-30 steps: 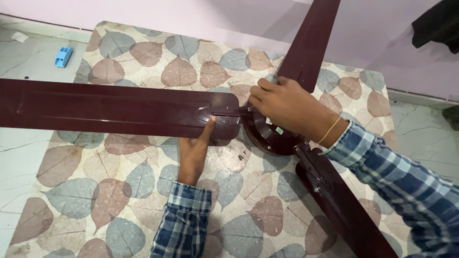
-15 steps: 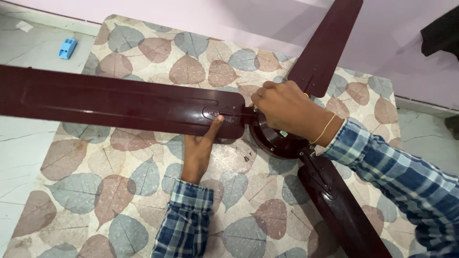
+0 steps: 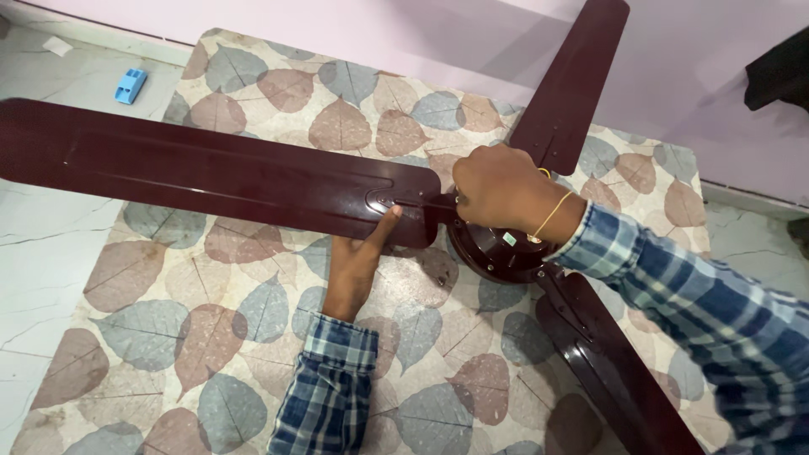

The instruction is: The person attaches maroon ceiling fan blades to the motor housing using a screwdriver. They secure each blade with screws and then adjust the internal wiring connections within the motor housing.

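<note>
A dark maroon ceiling fan lies on a leaf-patterned mat [image 3: 253,320]. Its round hub [image 3: 497,253] sits at the centre, and three long blades spread from it: a left blade [image 3: 211,173], an upper right blade [image 3: 573,84] and a lower right blade [image 3: 615,371]. My left hand [image 3: 354,265] reaches under the left blade near the hub, with its thumb pressed up against the blade's edge. My right hand [image 3: 501,190] is closed over the joint where that blade meets the hub. What its fingers hold is hidden.
A small blue object [image 3: 130,85] lies on the pale marble floor [image 3: 50,244] at the upper left. A lilac wall [image 3: 421,42] runs along the back. Something dark [image 3: 779,72] hangs at the top right.
The view has shifted, so the fan sits slightly lower and further right in frame. My left thumb now presses on the blade's edge. My right hand stays closed over the joint.
</note>
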